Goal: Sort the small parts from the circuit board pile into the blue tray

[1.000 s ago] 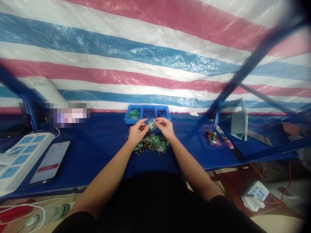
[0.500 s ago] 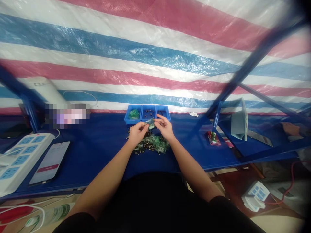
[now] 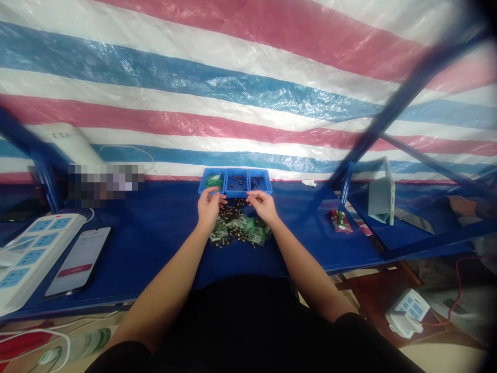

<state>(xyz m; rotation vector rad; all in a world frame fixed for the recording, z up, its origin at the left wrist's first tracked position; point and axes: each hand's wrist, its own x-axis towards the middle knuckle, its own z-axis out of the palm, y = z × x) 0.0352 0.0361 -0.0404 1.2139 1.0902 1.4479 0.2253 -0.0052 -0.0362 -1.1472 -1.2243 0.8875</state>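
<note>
Over the front rim of the left compartment of a blue three-part bin [image 3: 236,196], my left hand [image 3: 209,206] has its fingers bent and apart, with nothing visible in them. My right hand [image 3: 264,205] is below the right compartment, thumb and fingertips drawn together; anything between them is too small to make out. Green plastic bags [image 3: 214,180] lie in the left compartment. Small dark screw-like parts [image 3: 237,182] are in the middle one, and dark pieces [image 3: 257,182] in the right one. Between my forearms lies a pile of small clear-green bags [image 3: 243,228] mixed with loose brass-and-dark screws [image 3: 232,212].
A phone [image 3: 79,261] and a white power strip [image 3: 34,254] lie at left on the blue table [image 3: 155,228]. At right are a small red-green box [image 3: 340,221] and a propped tablet [image 3: 382,194]. A blue metal post [image 3: 347,181] stands between them. Striped sheeting hangs behind.
The small bag held between both hands is no longer visible in them. My hands have moved apart: the left toward the left compartment, the right barely shifted with its fingers drawn in.
</note>
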